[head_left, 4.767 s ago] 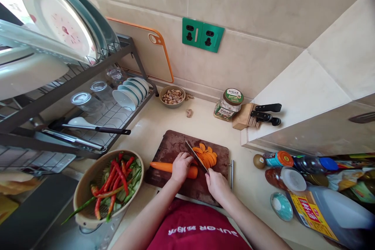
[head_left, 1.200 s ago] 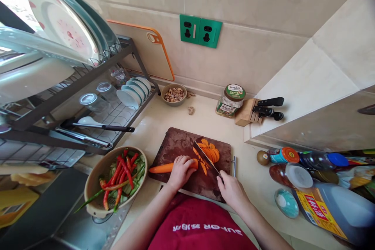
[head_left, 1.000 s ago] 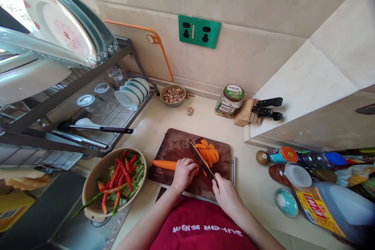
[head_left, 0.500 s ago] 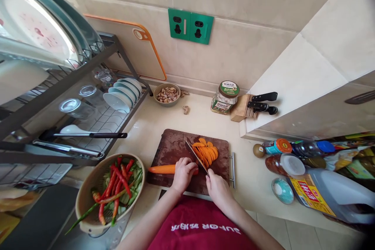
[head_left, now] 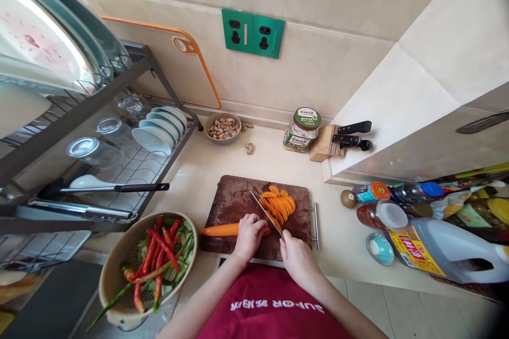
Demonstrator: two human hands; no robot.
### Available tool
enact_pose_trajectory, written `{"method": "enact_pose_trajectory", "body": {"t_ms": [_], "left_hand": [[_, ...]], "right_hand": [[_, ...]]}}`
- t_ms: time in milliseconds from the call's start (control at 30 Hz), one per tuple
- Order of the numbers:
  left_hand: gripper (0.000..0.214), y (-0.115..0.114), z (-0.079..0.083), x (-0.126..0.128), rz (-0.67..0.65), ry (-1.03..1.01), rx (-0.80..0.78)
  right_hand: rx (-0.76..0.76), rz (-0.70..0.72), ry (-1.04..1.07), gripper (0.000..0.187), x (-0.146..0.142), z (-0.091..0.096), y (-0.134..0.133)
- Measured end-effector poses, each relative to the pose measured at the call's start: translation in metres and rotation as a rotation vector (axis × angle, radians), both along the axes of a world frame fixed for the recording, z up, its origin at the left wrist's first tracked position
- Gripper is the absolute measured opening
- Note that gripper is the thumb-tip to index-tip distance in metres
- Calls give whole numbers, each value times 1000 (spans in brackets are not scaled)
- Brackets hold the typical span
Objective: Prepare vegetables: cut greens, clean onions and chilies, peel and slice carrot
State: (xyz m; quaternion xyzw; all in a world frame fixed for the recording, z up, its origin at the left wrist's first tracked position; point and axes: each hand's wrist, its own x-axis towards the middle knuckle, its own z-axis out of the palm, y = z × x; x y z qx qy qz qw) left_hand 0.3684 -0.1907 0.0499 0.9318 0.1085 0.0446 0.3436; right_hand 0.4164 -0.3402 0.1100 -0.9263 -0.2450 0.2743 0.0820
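On the dark brown cutting board [head_left: 230, 198] lies a long peeled carrot [head_left: 220, 230], its tapered end pointing left. My left hand [head_left: 249, 235] is closed over the carrot near its cut end, fingertips curled beside the blade. My right hand [head_left: 296, 254] grips a kitchen knife [head_left: 265, 211] by its handle, which the fingers mostly cover. The blade slants up and left, between the carrot and a pile of thin carrot slices [head_left: 283, 204]. Whether its edge is in the carrot I cannot tell.
A colander [head_left: 104, 280] of red chillies and sliced greens stands left, below a dish rack [head_left: 157, 169]. Behind the board are a bowl of garlic [head_left: 222, 140], a ginger piece [head_left: 249, 148], a lidded jar [head_left: 301, 130] and a knife block [head_left: 324, 144]. Bottles and a large jug [head_left: 449, 246] stand right.
The view has shifted slightly, so the surroundings sit a little differently in the picture. Both hands, the knife and the carrot stay almost in the same place on the board.
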Motion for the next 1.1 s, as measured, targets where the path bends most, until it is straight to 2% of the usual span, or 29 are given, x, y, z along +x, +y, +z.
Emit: {"method": "enact_pose_trajectory", "body": {"t_ms": [267,467,567,633,700,867,967,1100], "left_hand": [[20,4,0,-2,-46,-45,-67],[18,2,-1,-9,-31,-55,32],[17,3,-2,-14,-13,-84,99],[16,2,-4,-15,7,-98,113],[16,2,-6,-11,13,-105,100],[15,2,-10,-2,3,-123,46],[16,2,-10,-1,6,-135,19],[19,0,-10,-1,39,-116,45]], "right_hand": [[19,15,-34,18,-3,2,-1],[-17,-20,-7,19,-6,-6,4],[62,-7,48,15,-6,-8,-3],[132,7,108,20,-7,-10,-11],[140,-3,125,23,-7,-12,-15],[84,0,2,16,-1,-20,-6],[155,1,-54,14,2,-15,-5],[206,34,-64,15,-2,1,-16]]}}
